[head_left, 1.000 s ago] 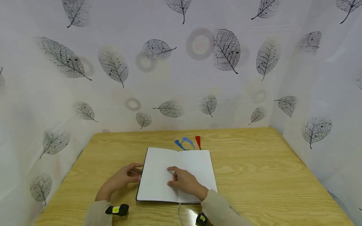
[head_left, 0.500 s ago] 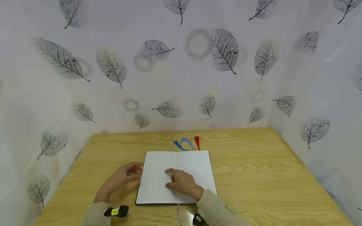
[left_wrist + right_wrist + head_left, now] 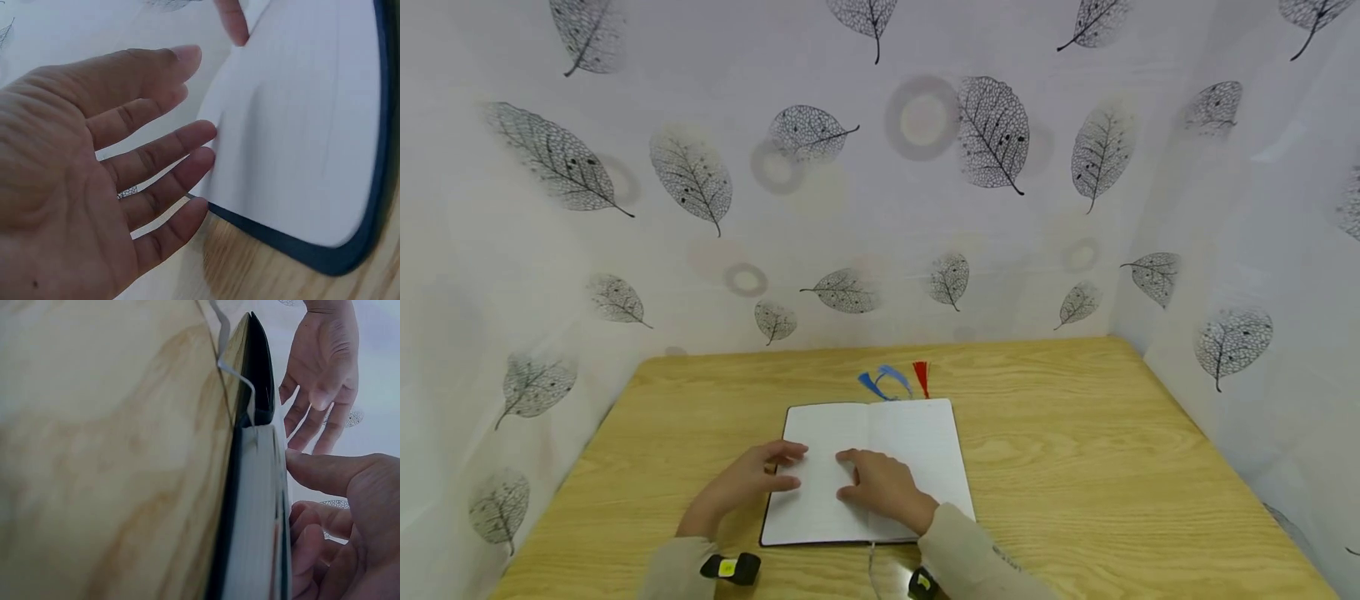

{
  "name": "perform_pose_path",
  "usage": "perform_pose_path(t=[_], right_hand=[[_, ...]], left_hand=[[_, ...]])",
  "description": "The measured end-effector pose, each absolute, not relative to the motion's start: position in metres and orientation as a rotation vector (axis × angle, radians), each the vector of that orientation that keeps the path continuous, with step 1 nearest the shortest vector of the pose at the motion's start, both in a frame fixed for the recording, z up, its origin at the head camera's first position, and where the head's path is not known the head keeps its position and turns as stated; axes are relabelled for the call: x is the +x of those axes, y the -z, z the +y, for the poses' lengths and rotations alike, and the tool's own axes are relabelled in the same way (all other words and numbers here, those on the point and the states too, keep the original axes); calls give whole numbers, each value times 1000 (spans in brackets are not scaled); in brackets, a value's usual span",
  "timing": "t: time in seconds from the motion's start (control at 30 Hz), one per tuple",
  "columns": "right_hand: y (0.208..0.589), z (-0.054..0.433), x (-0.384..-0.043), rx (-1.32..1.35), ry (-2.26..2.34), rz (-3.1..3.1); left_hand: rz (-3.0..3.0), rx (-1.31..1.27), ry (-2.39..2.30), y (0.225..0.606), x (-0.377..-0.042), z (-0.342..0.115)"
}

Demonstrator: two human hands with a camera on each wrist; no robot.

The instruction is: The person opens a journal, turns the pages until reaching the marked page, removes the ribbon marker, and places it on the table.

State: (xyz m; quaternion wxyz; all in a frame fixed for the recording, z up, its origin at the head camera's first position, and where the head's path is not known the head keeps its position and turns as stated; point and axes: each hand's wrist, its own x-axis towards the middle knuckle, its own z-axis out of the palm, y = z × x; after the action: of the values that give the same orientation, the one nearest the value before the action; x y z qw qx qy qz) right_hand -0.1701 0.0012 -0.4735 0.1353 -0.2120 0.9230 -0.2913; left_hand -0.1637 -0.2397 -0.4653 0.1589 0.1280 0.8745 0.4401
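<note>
An open notebook [image 3: 917, 442] with blank-looking white pages and a dark cover lies flat on the wooden table. My left hand [image 3: 741, 487] hovers at its left edge, fingers spread and loosely bent above the left page. In the left wrist view that hand [image 3: 94, 156] holds nothing; whether a fingertip touches the paper, I cannot tell. My right hand [image 3: 887, 487] rests on the pages near the fold, index finger and thumb pointing left, the other fingers bent. Seen from the right wrist, its thumb [image 3: 325, 472] touches the page by the thick page block [image 3: 253, 512].
A thin ribbon bookmark [image 3: 871, 560] hangs from the notebook's near edge onto the table [image 3: 1097, 467]. Behind the notebook lie a blue tassel [image 3: 871, 385], a lighter blue tassel [image 3: 897, 375] and a red tassel [image 3: 922, 377]. Leaf-patterned curtains [image 3: 850, 217] surround the table.
My left hand has moved right, from beside the notebook's left edge to over the left page. The right hand stays nearly in place on the pages. The left page now lies flatter.
</note>
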Motion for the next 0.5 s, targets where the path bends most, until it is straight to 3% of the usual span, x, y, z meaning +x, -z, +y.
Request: perform_pose_path(t=[0.5], right_hand=[[470, 4, -168, -672, 838, 2660]], left_hand=[[2608, 214, -1178, 474, -159, -227]])
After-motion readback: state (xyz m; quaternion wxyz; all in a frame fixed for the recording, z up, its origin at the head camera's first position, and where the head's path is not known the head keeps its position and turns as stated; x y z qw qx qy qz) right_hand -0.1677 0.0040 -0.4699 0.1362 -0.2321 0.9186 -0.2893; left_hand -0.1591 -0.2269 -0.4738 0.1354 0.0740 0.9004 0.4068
